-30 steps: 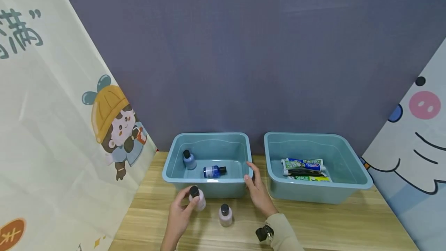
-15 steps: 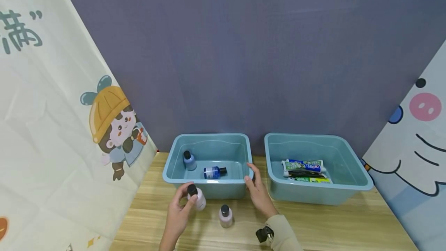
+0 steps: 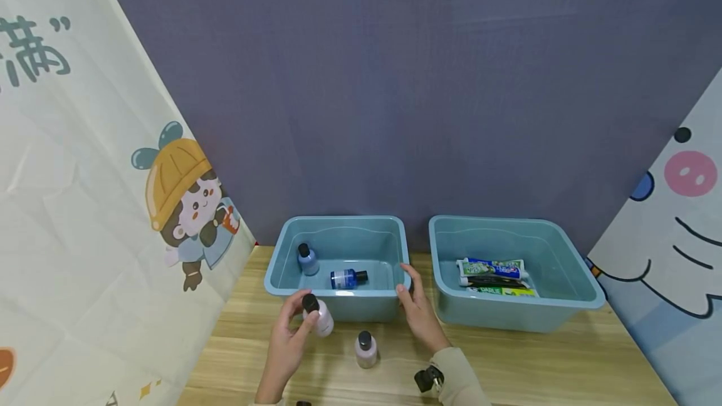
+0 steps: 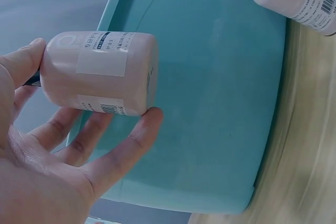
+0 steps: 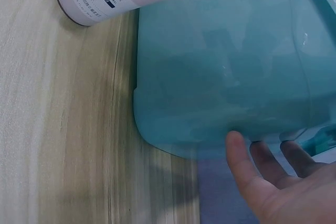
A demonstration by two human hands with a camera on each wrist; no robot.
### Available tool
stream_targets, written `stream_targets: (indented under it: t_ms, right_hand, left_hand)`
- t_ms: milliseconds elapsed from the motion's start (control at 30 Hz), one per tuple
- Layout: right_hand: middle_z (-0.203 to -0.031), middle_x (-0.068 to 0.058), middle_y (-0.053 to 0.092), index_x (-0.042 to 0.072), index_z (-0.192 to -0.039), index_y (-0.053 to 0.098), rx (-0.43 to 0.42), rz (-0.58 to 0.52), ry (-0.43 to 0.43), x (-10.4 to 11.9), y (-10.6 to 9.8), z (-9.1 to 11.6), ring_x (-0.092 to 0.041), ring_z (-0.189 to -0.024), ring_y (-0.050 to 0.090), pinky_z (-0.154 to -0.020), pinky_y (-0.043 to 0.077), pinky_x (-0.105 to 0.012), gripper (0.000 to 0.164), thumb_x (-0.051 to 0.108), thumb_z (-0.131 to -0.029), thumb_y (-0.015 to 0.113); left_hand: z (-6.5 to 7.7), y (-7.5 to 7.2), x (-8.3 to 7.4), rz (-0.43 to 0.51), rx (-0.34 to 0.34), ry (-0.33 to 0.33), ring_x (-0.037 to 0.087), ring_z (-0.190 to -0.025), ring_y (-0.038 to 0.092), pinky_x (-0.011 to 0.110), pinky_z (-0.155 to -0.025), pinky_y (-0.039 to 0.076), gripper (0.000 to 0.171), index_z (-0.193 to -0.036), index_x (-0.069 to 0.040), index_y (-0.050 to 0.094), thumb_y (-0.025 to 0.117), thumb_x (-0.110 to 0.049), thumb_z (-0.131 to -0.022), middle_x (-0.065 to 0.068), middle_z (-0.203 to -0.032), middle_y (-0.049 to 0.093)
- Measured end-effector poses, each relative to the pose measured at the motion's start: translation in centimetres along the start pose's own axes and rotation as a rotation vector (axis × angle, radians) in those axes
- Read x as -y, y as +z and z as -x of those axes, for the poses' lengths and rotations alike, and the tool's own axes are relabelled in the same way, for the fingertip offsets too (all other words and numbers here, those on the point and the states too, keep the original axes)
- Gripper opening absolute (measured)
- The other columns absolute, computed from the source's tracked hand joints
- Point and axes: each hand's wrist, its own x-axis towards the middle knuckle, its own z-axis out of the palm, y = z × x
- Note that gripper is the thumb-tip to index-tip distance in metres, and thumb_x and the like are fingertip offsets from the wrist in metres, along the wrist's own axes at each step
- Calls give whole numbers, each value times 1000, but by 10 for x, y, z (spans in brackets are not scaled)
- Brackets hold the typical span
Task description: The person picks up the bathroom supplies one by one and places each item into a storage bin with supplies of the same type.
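In the head view my left hand [image 3: 289, 337] holds a pale pink bottle [image 3: 324, 321] with a black cap in front of the left blue bin [image 3: 316, 293]. The bottle is tilted, thumb and fingers at its cap end; in the left wrist view a fingertip [image 4: 152, 116] touches near its base. A second pink bottle [image 3: 366, 354] stands upright on the wooden table. My right hand [image 3: 420, 312] rests at that bin's front right corner, its fingers [image 5: 239, 150] against the side wall. Inside lie a dark blue bottle [image 3: 345, 279] on its side and a lighter blue bottle [image 3: 308, 263] upright.
A second blue bin [image 3: 507, 315] stands to the right, holding toothpaste tubes [image 3: 491, 267] and a yellow-green DARLIE pack [image 3: 502, 291]. A purple-grey backdrop [image 3: 395, 80] rises behind both bins. Light printed panels [image 3: 73, 218] flank the wooden table [image 3: 237, 337].
My left hand has shifted slightly up and left, tilting the pink bottle more. The right hand stays at the bin corner.
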Motion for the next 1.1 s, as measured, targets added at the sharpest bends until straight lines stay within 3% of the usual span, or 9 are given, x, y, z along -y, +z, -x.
stream_targets:
  t_ms: [133,433,600,800,933,1100]
  right_hand:
    - [-147,-22,38,36,-156,26,-2,-13,-4,1,1,1,-35,-108,50,-83,45,-37,47,32,-112,42]
    - [-136,-21,43,29,-159,22,10,12,17,3,0,0,-27,-94,49,-79,43,-34,50,25,-112,40]
    - [-132,-22,45,23,-159,23,32,-5,32,21,-4,6,-26,-94,49,-80,44,-32,51,21,-112,41]
    - [-144,-23,39,23,-157,26,27,-15,17,40,-5,14,-26,-99,50,-78,43,-29,49,23,-112,43]
    - [-145,-24,39,23,-158,25,19,-16,22,30,-3,9,-29,-99,50,-78,44,-29,49,20,-112,42]
    - [-156,-23,33,27,-159,23,9,2,35,8,0,2,-36,-115,49,-84,46,-35,50,24,-112,40]
  left_hand:
    - [1,-2,-1,3,4,16,9,-101,59,28,-62,56,39,-133,-18,62,70,-7,-96,10,-114,71]
    - [-1,-6,-6,16,18,37,9,-102,59,29,-64,59,39,-133,-17,61,69,-6,-96,11,-115,69]
    - [-2,-9,-11,9,22,52,10,-102,59,32,-67,60,38,-133,-17,60,68,-7,-97,11,-116,68]
    - [-5,-12,-18,-4,27,40,11,-104,58,33,-67,60,38,-133,-19,60,68,-9,-97,10,-118,68]
    - [-8,-14,-23,-14,31,43,11,-105,57,30,-68,59,38,-134,-19,60,67,-9,-98,10,-120,68]
    - [-11,-17,-29,-10,32,59,11,-105,58,29,-69,59,39,-135,-19,60,67,-9,-98,11,-121,68]
